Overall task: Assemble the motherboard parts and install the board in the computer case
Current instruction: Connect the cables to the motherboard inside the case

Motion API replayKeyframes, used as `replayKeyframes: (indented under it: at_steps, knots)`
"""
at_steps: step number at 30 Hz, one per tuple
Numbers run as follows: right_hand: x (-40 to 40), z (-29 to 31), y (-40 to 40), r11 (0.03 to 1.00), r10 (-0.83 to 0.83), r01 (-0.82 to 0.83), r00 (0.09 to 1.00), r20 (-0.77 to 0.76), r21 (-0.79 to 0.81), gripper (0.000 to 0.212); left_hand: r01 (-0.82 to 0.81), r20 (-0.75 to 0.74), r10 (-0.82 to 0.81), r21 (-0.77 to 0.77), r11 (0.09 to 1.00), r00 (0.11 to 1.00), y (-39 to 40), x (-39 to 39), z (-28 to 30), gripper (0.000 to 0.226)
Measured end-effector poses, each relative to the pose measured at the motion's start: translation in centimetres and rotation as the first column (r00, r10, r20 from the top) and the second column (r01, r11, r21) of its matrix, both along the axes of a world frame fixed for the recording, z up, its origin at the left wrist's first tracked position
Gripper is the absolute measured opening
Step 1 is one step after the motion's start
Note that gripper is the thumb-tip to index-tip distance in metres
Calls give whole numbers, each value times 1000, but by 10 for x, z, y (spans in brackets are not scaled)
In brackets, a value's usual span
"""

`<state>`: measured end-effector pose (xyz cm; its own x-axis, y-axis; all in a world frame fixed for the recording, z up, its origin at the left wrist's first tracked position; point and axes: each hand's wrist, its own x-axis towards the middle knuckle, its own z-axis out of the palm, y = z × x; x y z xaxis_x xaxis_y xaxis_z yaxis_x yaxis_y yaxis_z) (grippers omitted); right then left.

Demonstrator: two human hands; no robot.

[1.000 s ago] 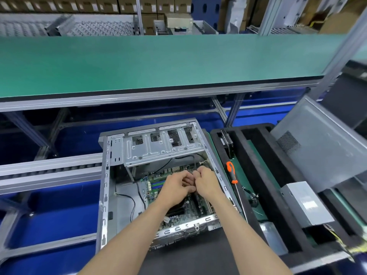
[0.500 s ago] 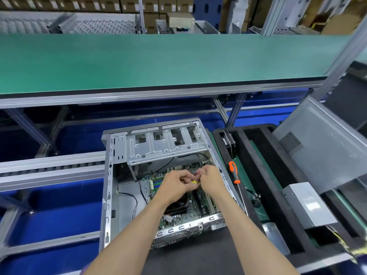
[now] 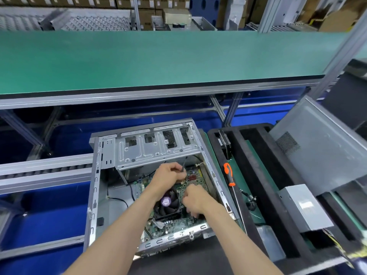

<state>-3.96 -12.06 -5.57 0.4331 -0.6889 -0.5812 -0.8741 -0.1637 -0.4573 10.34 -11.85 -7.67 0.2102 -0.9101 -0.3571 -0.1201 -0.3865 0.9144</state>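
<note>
Since half a second ago the two hands, which were pinched together over the middle of the board, have parted: the left hand [image 3: 168, 175] now sits farther back, near the drive cage [image 3: 156, 149], while the right hand [image 3: 193, 201] has dropped toward the near right part of the motherboard [image 3: 190, 181]. Inside the open computer case [image 3: 95, 187] the green motherboard lies flat on the case floor, with its black CPU fan [image 3: 166, 205] directly between the two wrists. Left fingers are curled around a thin dark cable [image 3: 184, 163] that rises from the fist toward the cage; the cable sits just above the board's far right corner. Right fingers are bent down against the board just right of the fan, but whether they pinch anything there cannot be told, as the knuckles hide the fingertips. Beside the case, on the right, a black foam tray [image 3: 256, 175] holds an orange-handled screwdriver [image 3: 228, 174] lying on its green mat, well apart from both hands. Farther right a grey power supply [image 3: 303, 207] rests on the tray, and a grey side panel [image 3: 321, 151] leans behind it.
</note>
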Motion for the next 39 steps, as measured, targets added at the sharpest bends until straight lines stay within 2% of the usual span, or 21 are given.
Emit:
replayKeyframes:
  at_steps: [1,3,4,6,11,14,19,21,25,33,35,39]
  knots:
    - [1,-2,0,999,35,-35,999,-20,17,18,-14,-141,17,19,1000,990,-4,1,2,5]
    - [2,-6,-2,998,68,-68,997,-41,2,17,-64,-345,87,80,995,935,-12,1,4,20]
    - [1,-7,-4,997,70,-71,997,-44,-11,17,-90,-414,128,110,990,901,-15,0,4,25]
    - [-1,-10,-6,997,76,-77,996,-40,-14,16,-124,-508,175,133,983,843,-20,-3,3,23]
    - [-1,-12,-8,995,98,-98,994,-51,6,14,-96,-588,173,160,982,790,-32,-7,-8,11]
    - [-1,-11,-8,995,98,-98,993,-66,-1,25,-61,-633,154,167,984,758,-35,-7,-12,19]
    - [0,-9,-8,990,134,-137,986,-96,-31,26,-34,-768,161,179,983,620,-30,-3,-12,22]
    - [1,-8,-7,988,143,-147,984,-108,-35,29,-35,-788,156,169,985,596,-27,-2,-12,25]
    - [2,-7,-7,987,151,-157,981,-119,-43,25,-28,-804,127,136,990,581,-23,0,-14,29]
    - [4,-4,-6,981,175,-187,971,-165,-59,23,-7,-816,27,28,1000,578,-18,4,-13,22]
    - [4,-3,-5,978,184,-198,967,-177,-65,23,-22,-787,27,17,1000,617,-18,5,-13,20]
    - [6,-1,-4,972,203,-223,957,-207,-77,24,-34,-623,21,-9,999,782,-22,1,-14,19]
